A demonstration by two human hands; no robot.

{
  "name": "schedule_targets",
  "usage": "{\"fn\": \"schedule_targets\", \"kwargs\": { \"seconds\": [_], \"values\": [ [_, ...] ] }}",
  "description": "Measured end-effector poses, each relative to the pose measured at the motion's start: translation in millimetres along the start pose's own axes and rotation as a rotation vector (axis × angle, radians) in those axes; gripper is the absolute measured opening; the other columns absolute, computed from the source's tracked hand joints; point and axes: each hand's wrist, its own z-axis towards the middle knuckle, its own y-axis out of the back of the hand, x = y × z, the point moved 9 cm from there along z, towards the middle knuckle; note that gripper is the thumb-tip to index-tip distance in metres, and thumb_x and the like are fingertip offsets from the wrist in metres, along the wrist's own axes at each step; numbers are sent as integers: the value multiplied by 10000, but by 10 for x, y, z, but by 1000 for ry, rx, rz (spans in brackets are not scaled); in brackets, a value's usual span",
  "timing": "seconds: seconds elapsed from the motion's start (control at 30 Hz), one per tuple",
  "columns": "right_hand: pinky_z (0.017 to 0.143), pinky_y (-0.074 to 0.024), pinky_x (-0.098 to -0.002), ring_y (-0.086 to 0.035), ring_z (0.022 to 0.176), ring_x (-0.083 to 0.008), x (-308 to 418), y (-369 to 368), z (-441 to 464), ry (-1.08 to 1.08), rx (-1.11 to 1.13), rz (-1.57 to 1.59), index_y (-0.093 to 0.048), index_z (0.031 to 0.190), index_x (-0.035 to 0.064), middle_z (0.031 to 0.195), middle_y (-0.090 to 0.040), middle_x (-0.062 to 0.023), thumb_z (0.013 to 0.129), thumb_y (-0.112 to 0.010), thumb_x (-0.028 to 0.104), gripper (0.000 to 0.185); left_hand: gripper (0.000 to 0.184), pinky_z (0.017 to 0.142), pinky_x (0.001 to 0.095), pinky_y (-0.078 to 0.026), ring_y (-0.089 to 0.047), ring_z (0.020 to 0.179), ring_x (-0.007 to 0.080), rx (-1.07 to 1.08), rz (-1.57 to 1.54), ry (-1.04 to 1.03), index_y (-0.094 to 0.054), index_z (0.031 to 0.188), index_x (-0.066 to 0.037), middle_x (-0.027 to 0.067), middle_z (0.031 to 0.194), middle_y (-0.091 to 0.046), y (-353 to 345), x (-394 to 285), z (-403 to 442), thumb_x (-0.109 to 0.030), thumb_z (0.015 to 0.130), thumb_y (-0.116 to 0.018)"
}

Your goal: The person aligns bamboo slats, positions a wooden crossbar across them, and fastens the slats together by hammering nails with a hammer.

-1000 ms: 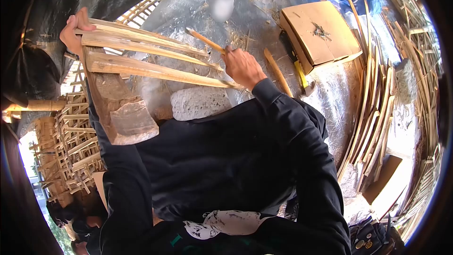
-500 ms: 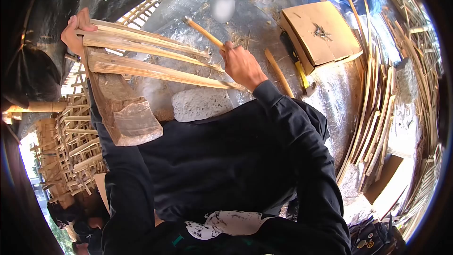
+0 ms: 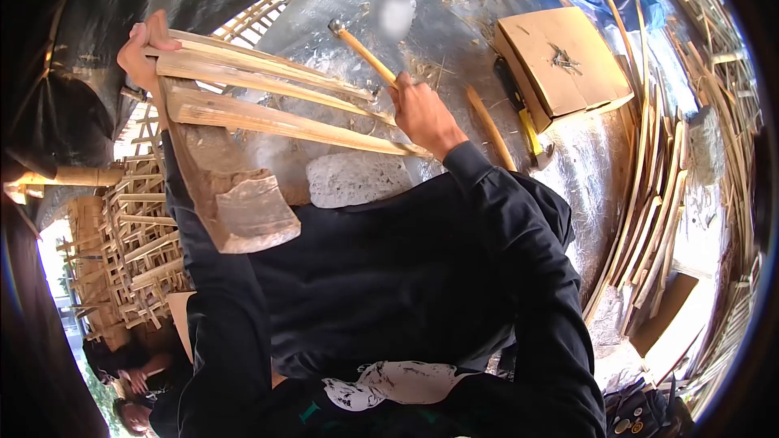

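Head view: left fingers (image 3: 159, 31) clasp a long brown wooden board (image 3: 204, 154) (brace it well), right fingers (image 3: 404, 81) encircling a slim yellow wooden-handled hammer (image 3: 363, 50).

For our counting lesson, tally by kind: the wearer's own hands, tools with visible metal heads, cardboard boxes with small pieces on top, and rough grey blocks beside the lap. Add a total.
Hands: 2 (left hand, right hand)
Tools: 2 (wooden-handled hammer, yellow-and-black tool)
Cardboard box: 1
Rough grey block: 1
Total: 6
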Motion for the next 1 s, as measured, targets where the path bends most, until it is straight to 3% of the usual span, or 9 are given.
{"fn": "schedule_targets", "kwargs": {
  "seconds": [0.07, 0.17, 0.37, 0.47, 0.6, 0.73, 0.77, 0.9, 1.0],
  "values": [
    [698, -584, -525, -698, 787, -478, -47, -38, -30, 52, 19, 61, -613, 971, -93, 833, -690, -290, 956, -535, 130, 237, 139, 433, 316, -305, -343, 457, 141, 0, -17, -129, -535, 961, 90, 66, 554, -332, -36, 7, -48, -47, 957, -518],
    [739, -579, -545, -700, 791, -481, -470, -484, -31, 113, 98, -132, -665, 912, -83, 818, -691, -288, 943, -573, 166, 267, 132, 440, 326, -320, -347, 474, 137, -55, -36, -50, -538, 967, 87, 59, 559, -328, -36, -47, -42, -43, 961, -514],
    [734, -591, -523, -722, 784, -440, -409, 19, -59, -49, 19, -151, -692, 895, -59, 824, -711, -259, 905, -594, 147, 228, 197, 656, 292, -375, -375, 546, 146, 34, 20, 53, -546, 826, 53, 46, 567, -313, -53, -188, 38, -88, 955, -499],
    [708, -591, -510, -730, 775, -418, -522, 134, 12, -16, -131, -211, -677, 919, -49, 818, -720, -236, 894, -593, 128, 197, 305, 802, 394, -448, -403, 663, 173, -71, -291, 643, -445, 699, 5, 95, 556, -458, 140, 230, -219, -40, 1000, -417],
    [675, -584, -481, -736, 771, -374, -809, 255, -2, -61, -169, -455, -668, 913, -24, 796, -724, -194, 876, -602, 98, 144, 346, 878, 443, -483, -448, 724, 171, -127, -30, 575, -485, 673, 11, 101, 562, -479, 401, 117, -354, -71, 1005, -434],
    [643, -580, -457, -733, 738, -359, -937, 196, -75, -26, -181, -553, -685, 973, 0, 772, -722, -167, 842, -638, 113, 179, 201, 818, 373, -430, -435, 673, 176, 8, -172, 609, -547, 876, 20, 78, 572, -464, 327, -288, -353, -81, 1021, -450],
    [713, -584, -459, -728, 858, -373, -1016, 133, -63, -109, -68, -509, -675, 1039, -9, 908, -717, -215, 829, -659, 124, 249, 256, 796, 361, -396, -415, 633, 176, -153, -114, 586, -546, 802, 9, 73, 561, -464, 469, -364, -460, -107, 1012, -457],
    [916, -544, -506, -601, 1163, -431, -988, 161, -184, -127, -176, -574, -630, 1142, -34, 1219, -570, -294, 851, -680, 171, 359, 487, 810, 382, -355, -392, 615, 173, -112, 88, 543, -494, 543, -62, 61, 559, -526, 714, -954, -358, -268, 984, -469],
    [798, -575, -486, -678, 1011, -408, -769, 361, -269, 32, -293, -494, -660, 1091, -16, 1078, -654, -276, 880, -666, 199, 301, 484, 816, 390, -350, -413, 653, 193, -104, 237, 562, -527, 561, -74, 61, 586, -561, 908, -1417, -415, -313, 978, -465]
  ]
}}
